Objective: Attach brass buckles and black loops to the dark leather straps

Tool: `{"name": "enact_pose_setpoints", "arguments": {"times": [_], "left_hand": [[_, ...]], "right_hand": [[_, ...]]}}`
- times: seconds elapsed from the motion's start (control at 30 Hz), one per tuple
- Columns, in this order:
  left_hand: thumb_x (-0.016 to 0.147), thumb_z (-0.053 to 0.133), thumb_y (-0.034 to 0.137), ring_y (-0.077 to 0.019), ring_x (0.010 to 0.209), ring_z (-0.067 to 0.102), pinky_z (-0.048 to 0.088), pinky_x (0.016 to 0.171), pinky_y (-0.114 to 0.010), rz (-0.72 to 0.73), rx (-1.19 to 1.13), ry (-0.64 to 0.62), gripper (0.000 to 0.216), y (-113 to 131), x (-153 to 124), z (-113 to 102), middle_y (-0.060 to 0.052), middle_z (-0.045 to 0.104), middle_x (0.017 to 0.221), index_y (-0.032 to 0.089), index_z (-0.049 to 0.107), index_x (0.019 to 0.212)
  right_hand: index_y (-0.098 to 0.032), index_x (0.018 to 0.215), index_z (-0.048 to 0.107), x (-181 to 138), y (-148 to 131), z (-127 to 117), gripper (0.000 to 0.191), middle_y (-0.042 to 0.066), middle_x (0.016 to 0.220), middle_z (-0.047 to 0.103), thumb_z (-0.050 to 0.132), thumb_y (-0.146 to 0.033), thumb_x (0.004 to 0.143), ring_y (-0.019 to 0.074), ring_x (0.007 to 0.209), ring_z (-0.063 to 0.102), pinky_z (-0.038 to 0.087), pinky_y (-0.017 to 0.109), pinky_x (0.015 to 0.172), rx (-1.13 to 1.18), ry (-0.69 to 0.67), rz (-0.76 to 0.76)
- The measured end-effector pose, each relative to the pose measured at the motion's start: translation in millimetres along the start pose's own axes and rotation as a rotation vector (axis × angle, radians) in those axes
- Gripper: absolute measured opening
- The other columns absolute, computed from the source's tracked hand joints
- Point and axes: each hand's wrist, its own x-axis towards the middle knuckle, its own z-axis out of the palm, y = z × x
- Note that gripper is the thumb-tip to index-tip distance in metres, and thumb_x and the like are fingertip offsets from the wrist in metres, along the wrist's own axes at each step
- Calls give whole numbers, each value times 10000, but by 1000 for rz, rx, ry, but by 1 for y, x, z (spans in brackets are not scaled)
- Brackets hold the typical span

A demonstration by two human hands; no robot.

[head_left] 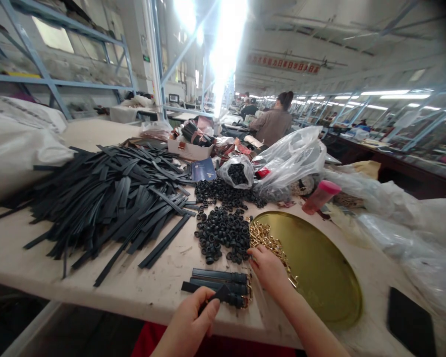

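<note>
At the table's near edge my left hand [195, 315] is closed on a black strap [220, 292], pinched between thumb and fingers. Just beyond it lie several finished-looking black straps [220, 275] side by side, with gold buckles at their right ends. My right hand [270, 271] reaches to the left rim of a round gold tray [319, 267], beside a heap of small gold buckles [264, 235]. Its thumb and fingertips are pressed together; whatever they hold is too small to make out. Black strap loops [223, 232] are heaped just left of that hand.
A large pile of loose black strips [111, 203] covers the left side. Further back are a blue booklet [203, 170], a bag of loops [238, 173], a clear plastic bag [293, 158] and a pink-lidded jar [319, 197]. A dark flat object [411, 322] lies right. Ahead is a person [273, 121].
</note>
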Motion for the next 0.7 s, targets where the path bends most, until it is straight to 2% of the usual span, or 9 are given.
{"name": "enact_pose_setpoints", "arguments": {"times": [0.13,0.27,0.33,0.4,0.47,0.5,0.6,0.7], "left_hand": [[801,406,397,-97,443,378,306,464,-199,-19,-12,-21,238,-8,13,1,82,397,462,179,471,731],[807,405,377,-95,442,380,303,454,-194,-35,-20,-3,222,-2,21,5,82,399,467,183,472,723],[811,403,364,-94,447,383,304,463,-193,-19,-14,36,221,7,24,8,80,403,467,183,472,705],[812,407,358,-94,458,392,307,475,-193,14,-6,77,227,17,25,12,75,414,472,180,479,691],[812,411,356,-94,461,394,304,478,-193,47,7,102,231,25,25,17,72,416,476,177,494,692],[812,413,354,-94,462,393,301,477,-193,60,20,105,232,28,23,19,72,412,478,176,501,692],[814,408,332,-94,485,400,301,483,-191,97,77,86,234,32,16,23,66,416,498,174,519,681],[801,410,312,-95,469,405,295,466,-191,75,156,-3,233,32,6,21,67,419,478,175,523,649]], "right_hand": [[-191,600,587,13,2,12,151,51,725,586,537,-86,696,196,731,563,357,272,643,-44,-36,-11],[-186,683,577,6,-1,3,140,58,771,593,483,-178,787,195,757,543,374,282,668,22,-29,15],[-184,746,566,-5,-9,-4,174,34,724,584,448,-275,835,173,697,533,395,269,635,263,-59,97],[-184,733,553,-19,-23,-8,210,0,654,560,494,-368,817,145,623,510,403,252,597,731,-121,239],[-180,665,536,-33,-38,-8,248,-25,596,537,607,-407,736,118,567,479,393,236,566,1213,-160,380],[-179,644,530,-40,-45,-7,261,-35,577,530,658,-401,694,106,546,467,385,226,551,1381,-159,431],[-182,713,569,-55,-58,-4,250,-44,605,551,741,-337,619,86,536,467,382,209,542,1645,-123,528],[-179,794,617,-68,-61,-5,260,-34,684,580,757,-294,607,74,559,484,396,206,575,1678,-158,537]]}}
